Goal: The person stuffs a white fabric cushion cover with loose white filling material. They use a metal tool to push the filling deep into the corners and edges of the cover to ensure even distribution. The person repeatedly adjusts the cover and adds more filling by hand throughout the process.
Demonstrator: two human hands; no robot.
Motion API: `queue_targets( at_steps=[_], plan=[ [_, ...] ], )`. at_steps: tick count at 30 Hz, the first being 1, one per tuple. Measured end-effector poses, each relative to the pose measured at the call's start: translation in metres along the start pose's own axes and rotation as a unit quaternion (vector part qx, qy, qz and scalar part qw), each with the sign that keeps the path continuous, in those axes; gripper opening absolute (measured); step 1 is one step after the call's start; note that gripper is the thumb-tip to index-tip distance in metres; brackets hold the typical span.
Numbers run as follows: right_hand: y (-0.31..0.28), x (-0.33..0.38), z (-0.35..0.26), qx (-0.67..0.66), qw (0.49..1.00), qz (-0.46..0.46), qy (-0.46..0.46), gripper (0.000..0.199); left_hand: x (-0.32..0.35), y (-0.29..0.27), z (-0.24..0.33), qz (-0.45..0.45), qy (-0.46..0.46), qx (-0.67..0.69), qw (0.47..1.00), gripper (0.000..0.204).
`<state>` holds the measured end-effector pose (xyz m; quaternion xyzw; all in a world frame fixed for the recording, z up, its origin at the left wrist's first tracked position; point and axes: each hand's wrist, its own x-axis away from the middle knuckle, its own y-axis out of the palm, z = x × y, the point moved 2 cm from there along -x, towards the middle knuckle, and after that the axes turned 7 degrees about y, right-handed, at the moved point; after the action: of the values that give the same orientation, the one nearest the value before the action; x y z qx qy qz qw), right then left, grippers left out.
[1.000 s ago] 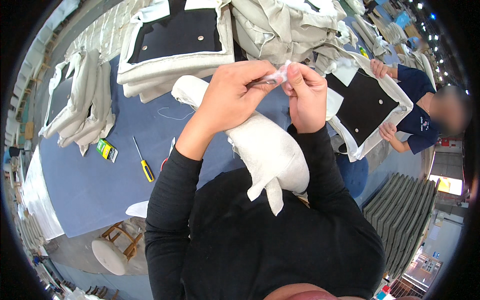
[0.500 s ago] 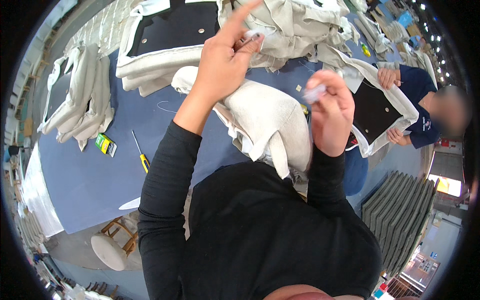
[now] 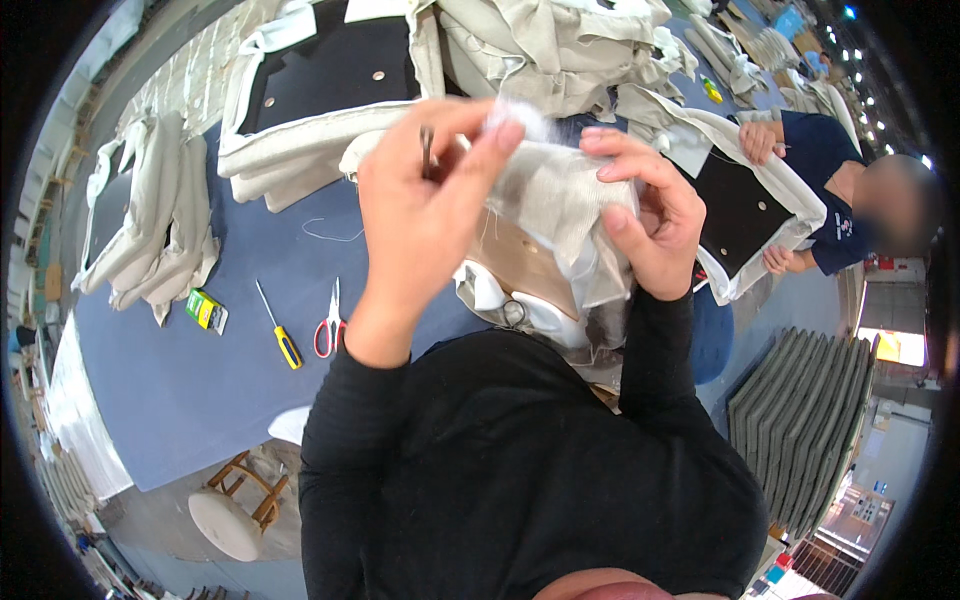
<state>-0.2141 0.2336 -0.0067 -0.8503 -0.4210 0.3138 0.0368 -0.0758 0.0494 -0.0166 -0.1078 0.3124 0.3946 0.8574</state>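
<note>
Cloth piece (image 3: pixel 555 215), beige and loosely woven, held up close between both hands, above the near edge of the blue table (image 3: pixel 190 380), just in front of the black-sleeved chest. Left hand (image 3: pixel 425 205) raised at its left edge, fingers curled narrow, thumb and forefinger pinched on the top of the cloth where a tuft of white stuffing (image 3: pixel 520 115) pokes out; a small dark metal tool (image 3: pixel 428 150) tucked upright between the fingers, kind too small to tell. Right hand (image 3: pixel 650 215) on the right side of the cloth, fingers bent over its top edge, thumb pressed against the front, gripping. Below the hands, a white and tan cover (image 3: pixel 520 285) with a small metal ring, hanging down against the chest.

Further left on the table: red-handled scissors (image 3: pixel 328 325), just beside them a screwdriver (image 3: pixel 280 335) with a yellow and blue handle, then a small green and yellow box (image 3: pixel 206 309). Under the near table edge, a round wooden stool (image 3: pixel 235 505).

Farther off, beige covers (image 3: pixel 150 225) heaped at the far left, a black panel with cream trim (image 3: pixel 320 85) in the middle, more piled beige fabric (image 3: pixel 545 45) beyond. At the far right, another person (image 3: pixel 830 185) in a dark blue shirt, both hands on a second black panel (image 3: pixel 735 210).
</note>
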Motion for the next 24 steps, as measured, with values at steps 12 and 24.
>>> queue_targets(
  at_steps=[12,24],
  plan=[
    [-0.011,-0.032,-0.025,0.148,0.988,-0.047,-0.026,0.011,0.065,0.012,0.031,-0.119,-0.046,0.019,0.992,0.028],
    [0.022,-0.033,-0.020,0.079,0.996,-0.049,-0.004,0.016,0.043,0.017,0.022,-0.085,-0.047,-0.125,0.987,0.032]
  ],
)
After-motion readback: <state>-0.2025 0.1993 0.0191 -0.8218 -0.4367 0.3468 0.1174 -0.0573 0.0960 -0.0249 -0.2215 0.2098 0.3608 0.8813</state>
